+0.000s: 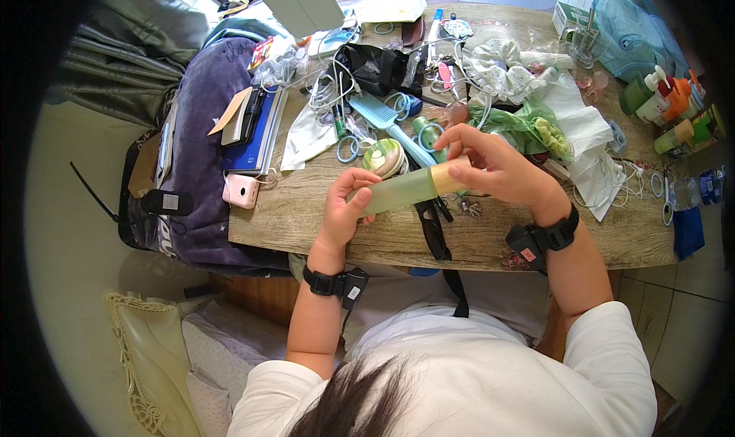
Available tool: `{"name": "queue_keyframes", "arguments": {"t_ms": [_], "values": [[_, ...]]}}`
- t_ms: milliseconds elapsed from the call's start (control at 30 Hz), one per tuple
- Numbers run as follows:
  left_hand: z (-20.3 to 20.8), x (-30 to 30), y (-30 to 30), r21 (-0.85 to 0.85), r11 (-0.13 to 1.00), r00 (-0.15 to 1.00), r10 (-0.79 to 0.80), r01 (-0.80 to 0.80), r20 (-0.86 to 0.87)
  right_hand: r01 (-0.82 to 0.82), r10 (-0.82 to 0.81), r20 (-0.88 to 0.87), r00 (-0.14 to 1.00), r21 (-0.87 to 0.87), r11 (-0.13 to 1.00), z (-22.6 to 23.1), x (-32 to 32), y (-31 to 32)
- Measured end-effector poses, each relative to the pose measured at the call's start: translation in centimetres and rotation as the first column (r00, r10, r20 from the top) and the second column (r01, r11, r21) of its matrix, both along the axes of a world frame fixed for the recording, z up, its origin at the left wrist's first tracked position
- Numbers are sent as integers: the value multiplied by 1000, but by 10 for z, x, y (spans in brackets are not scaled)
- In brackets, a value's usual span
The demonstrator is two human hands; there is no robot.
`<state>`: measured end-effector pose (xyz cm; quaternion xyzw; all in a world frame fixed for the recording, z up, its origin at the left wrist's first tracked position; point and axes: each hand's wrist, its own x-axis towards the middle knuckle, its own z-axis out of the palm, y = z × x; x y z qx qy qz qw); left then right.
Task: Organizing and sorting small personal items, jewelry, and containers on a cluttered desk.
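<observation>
I hold a pale green frosted bottle (402, 191) sideways above the near part of the wooden table. My left hand (341, 211) is wrapped round its base end. At the other end, the fingers and thumb of my right hand (509, 165) grip the light tan cap (447, 178), which sits against the bottle. Just behind the bottle lies a round container (385, 158) with a green and white lid. A light blue comb (374, 112) rests farther back. Black straps (433, 234) lie beneath the bottle, and one hangs over the table's front edge.
Clutter covers the table (329, 226): a blue notebook (249, 157), a pink device (240, 190), a black pouch (375, 65), a green plastic bag (528, 123) and cables. Several pump bottles (658, 100) stand at the right. A purple cushion (207, 123) borders the left side.
</observation>
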<state>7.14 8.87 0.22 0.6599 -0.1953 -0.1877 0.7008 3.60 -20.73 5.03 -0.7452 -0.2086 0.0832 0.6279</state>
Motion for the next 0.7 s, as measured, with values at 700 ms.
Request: {"name": "queue_keyframes", "arguments": {"t_ms": [700], "values": [[1, 0, -4, -22, 1000, 1000, 5, -5, 8, 42, -53, 160, 986, 73, 996, -11, -1, 5]]}}
